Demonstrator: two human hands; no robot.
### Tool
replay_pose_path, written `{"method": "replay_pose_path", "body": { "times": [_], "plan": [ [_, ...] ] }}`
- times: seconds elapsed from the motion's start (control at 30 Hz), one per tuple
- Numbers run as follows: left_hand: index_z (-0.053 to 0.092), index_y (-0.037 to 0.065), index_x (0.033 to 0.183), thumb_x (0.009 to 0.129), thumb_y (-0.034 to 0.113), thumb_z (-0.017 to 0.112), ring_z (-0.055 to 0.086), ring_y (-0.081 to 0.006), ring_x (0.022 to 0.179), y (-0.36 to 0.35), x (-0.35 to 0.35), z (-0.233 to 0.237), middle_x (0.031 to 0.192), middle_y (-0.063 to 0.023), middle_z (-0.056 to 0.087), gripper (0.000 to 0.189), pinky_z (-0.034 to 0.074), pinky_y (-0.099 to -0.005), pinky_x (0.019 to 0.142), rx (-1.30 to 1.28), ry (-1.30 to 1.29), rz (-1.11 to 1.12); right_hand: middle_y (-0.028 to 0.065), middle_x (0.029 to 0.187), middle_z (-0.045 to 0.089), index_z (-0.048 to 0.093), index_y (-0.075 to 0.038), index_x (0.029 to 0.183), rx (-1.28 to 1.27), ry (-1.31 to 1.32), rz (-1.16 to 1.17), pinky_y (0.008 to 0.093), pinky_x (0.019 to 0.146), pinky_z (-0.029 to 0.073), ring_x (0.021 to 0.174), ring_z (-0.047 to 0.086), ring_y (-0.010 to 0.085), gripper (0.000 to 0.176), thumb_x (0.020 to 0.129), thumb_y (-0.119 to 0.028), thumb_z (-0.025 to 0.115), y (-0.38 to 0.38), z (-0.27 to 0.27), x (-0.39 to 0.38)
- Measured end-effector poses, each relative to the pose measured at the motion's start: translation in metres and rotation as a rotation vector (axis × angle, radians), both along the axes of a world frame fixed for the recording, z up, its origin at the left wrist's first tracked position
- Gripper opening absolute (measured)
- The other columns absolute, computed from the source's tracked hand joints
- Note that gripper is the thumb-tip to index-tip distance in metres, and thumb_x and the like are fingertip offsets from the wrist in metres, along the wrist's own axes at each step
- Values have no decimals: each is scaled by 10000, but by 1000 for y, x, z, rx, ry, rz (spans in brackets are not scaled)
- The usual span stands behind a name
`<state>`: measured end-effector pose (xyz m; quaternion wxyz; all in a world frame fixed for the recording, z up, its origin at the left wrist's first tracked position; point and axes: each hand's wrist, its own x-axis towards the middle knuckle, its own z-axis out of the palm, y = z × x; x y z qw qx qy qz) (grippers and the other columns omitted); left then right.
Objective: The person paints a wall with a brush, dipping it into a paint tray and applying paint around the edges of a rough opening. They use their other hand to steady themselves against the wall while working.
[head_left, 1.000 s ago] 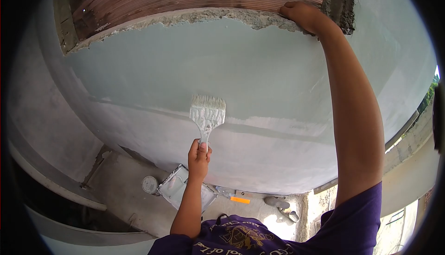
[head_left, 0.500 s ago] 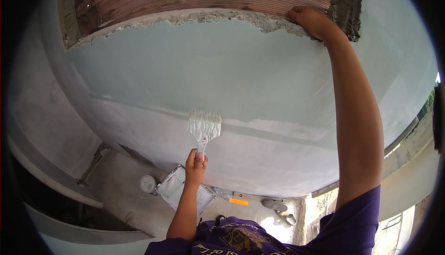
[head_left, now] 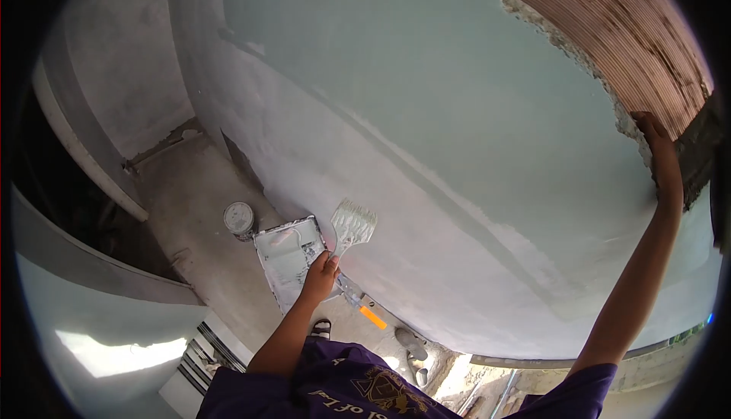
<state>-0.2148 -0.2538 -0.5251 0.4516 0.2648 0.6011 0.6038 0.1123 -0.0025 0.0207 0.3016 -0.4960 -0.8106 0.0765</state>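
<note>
My left hand (head_left: pixel 323 270) is closed round the handle of a wide paintbrush (head_left: pixel 354 225), its bristles pointing up and streaked with pale paint. In this view the brush overlaps the lower part of the wall (head_left: pixel 426 114), which is pale green above and whitish below. My right hand (head_left: pixel 656 133) rests on the rough, broken ledge (head_left: pixel 601 76) of the wall opening at the upper right, its fingers curled over the edge. Behind that ledge is a ribbed brown panel (head_left: pixel 617 31).
On the floor below stand a paint tray (head_left: pixel 278 263) with pale paint and a small paint can (head_left: pixel 240 219). An orange-handled tool (head_left: pixel 373 318) lies near the wall's foot, with grey shoes (head_left: pixel 411 343) beyond it. A curved low partition (head_left: pixel 91 152) runs at the left.
The view has tilted and swung left and down, showing more floor. My left hand has drawn the brush lower, nearer the tray in view; my right hand stays on the ledge.
</note>
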Motion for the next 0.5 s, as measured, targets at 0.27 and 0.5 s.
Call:
{"method": "replay_pose_path", "body": {
  "times": [0.27, 0.5],
  "plan": [
    [510, 14, 848, 976, 216, 519, 467, -133, 552, -68, -26, -179, 668, -38, 475, 240, 426, -289, 516, -331, -290, 549, 141, 1288, 571, 559, -29, 1288, 285, -280, -171, 383, 1046, 344, 1232, 491, 283, 504, 971, -396, 423, -3, 4, 8],
    [565, 1, 843, 957, 262, 519, 589, -269, 581, -57, -48, -295, 672, -130, 599, 289, 448, -392, 539, -601, -259, 665, 137, 1427, 320, 285, -105, 1415, 189, -111, -279, 330, 1056, 221, 1314, 246, 232, 627, 950, -511, 393, -44, -17, -30]
  ]
}}
